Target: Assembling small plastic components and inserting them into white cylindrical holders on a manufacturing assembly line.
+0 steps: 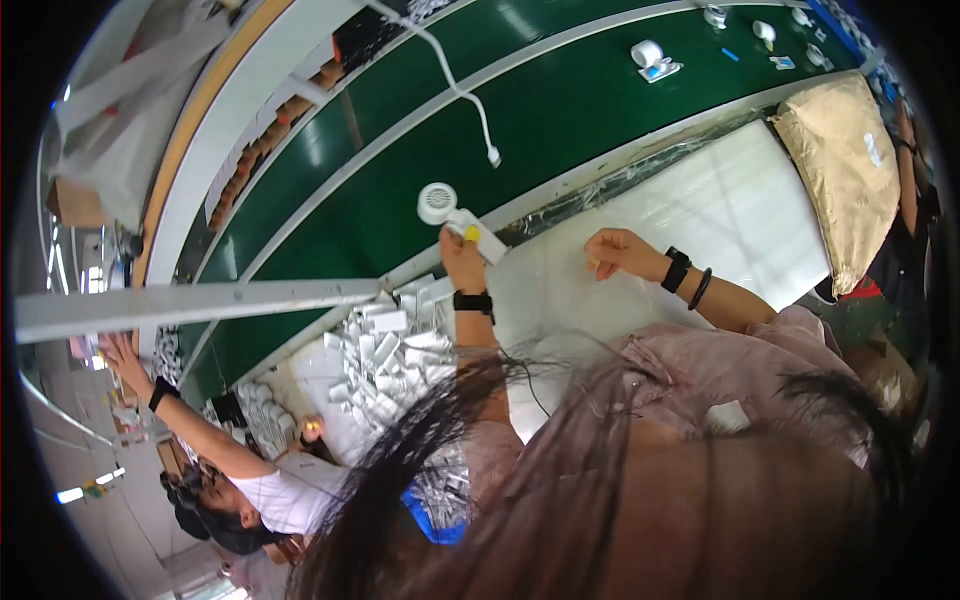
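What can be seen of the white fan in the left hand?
The fan is white and looks like plastic: a round head with a slotted grille, joined to a boxy handle. The left hand grips it around the handle. It slants, head toward the picture's upper left, in front of the green surface. Whether it is running cannot be told.

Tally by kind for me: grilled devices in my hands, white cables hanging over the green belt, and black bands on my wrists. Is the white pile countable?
White grilled device, in left hand: 1
Hanging white cable: 1
Black bands: 3 (one left, two right)
Total: 5
White pile: overlapping, so not counted.
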The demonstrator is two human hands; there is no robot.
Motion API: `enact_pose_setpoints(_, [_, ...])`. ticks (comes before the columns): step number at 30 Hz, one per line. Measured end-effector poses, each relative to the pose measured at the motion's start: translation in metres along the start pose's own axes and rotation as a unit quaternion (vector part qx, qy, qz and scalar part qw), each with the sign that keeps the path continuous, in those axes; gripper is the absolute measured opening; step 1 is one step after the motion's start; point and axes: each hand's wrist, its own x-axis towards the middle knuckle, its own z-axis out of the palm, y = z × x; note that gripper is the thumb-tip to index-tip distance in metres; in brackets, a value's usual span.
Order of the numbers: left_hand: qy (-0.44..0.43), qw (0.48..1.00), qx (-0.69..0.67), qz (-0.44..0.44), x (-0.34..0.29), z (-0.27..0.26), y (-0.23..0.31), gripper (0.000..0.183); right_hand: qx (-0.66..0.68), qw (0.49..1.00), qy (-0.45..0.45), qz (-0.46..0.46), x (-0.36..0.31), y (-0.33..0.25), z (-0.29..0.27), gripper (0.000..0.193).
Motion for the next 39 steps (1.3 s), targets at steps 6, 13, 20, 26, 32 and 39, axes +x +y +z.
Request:
enact_pose_setpoints(6, [0.159, 0.895, 0.414, 0.052, 0.124, -0.026, -0.02, 0.043, -0.14, 0.946, 0.255, -0.146, 0.054, -0.028, -0.157, 0.022])
enact_pose_setpoints(13, [0.16, 0.857, 0.487, -0.057, 0.145, -0.03, -0.026, 0.049, -0.571, 0.601, 0.533, -0.169, 0.106, -0.094, -0.281, 0.036])
enact_pose_setpoints(20, [0.147, 0.786, 0.547, 0.249, 0.067, -0.039, -0.019, 0.055, -0.756, 0.541, 0.369, -0.006, 0.121, -0.105, -0.319, 0.023])
enact_pose_setpoints(26, [-0.013, 0.983, 0.181, 0.002, -0.061, 0.023, -0.011, 0.046, -0.352, 0.864, 0.355, -0.065, 0.091, -0.095, -0.239, 0.021])
enact_pose_setpoints(32, [-0.146, 0.945, 0.27, 0.114, -0.137, 0.097, 0.001, 0.061, -0.045, 0.958, 0.264, -0.104, 0.016, -0.053, -0.125, 0.025])
enact_pose_setpoints(39, [-0.2, 0.866, 0.4, 0.223, -0.178, 0.132, 0.018, 0.081, 0.171, 0.973, 0.154, -0.002, -0.061, -0.033, -0.005, 0.027])
